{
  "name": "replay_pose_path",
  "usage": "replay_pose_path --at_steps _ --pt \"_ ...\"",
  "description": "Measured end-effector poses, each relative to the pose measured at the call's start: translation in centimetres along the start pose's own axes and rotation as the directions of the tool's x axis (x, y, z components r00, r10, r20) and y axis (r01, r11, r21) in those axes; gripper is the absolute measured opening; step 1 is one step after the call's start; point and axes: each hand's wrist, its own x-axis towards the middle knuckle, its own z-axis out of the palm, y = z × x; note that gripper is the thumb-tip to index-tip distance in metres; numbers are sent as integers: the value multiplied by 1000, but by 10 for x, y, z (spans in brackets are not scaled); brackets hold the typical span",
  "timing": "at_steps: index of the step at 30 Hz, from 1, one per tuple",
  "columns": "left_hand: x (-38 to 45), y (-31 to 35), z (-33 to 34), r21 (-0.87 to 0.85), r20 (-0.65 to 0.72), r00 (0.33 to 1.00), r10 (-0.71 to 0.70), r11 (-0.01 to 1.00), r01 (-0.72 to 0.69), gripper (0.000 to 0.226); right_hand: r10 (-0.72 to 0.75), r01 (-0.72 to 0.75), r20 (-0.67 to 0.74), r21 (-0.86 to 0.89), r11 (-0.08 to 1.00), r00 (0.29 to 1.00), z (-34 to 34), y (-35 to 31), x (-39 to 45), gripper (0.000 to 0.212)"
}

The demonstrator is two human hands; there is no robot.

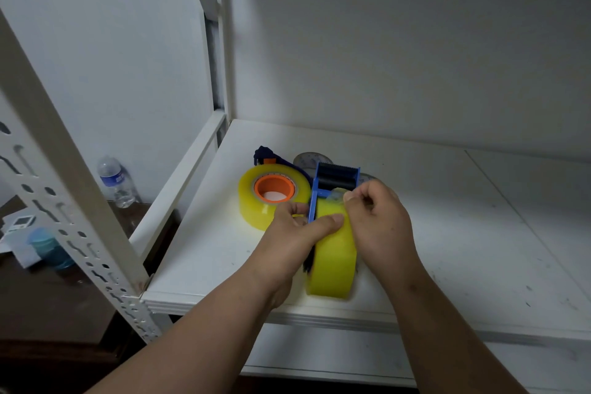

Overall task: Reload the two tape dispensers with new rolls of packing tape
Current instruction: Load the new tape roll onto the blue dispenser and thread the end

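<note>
1. Your left hand (297, 233) clasps the near side of the blue dispenser (335, 181), thumb pressed across the upright yellow roll (334, 261) seated in its frame.
2. Your right hand (380, 221) has thumb and fingertips pinched together at the top of that roll, just below the dispenser's black roller; whether tape is caught between them cannot be told.
3. That dispenser stands on the white shelf (463, 233), near its front edge.
4. Just to its left a second yellow roll (271, 193) lies flat on an orange hub, mounted in a dark blue dispenser (265, 153) that shows behind it.
5. Two flat, clear round items (310, 158) lie behind the dispensers.
6. Left of the shelving, a water bottle (115, 181) stands holding a little water.
</note>
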Motion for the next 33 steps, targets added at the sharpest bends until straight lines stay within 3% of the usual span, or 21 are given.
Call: replay_pose_path --at_steps 7,13,19,26,33 --pt "-3 -2 1 -65 20 999 30 997 -29 76 -8 9 31 -24 1000 999 0 -1 -2 22" --pt "-7 -8 9 -59 -77 983 169 983 -174 61 14 -13 27 -31 999 1000 -7 1 2 22" --pt "-3 -10 9 -18 -129 962 241 969 -245 70 20 -18 18 -72 997 1000 -11 4 5 23" --pt "1 -14 1 38 -114 961 252 968 -250 62 -186 162 -86 -229 960 979 -1 6 3 25" --pt "-1 -9 -3 122 -41 963 268 957 -261 32 -349 294 -97 -359 886 932 5 5 3 17"
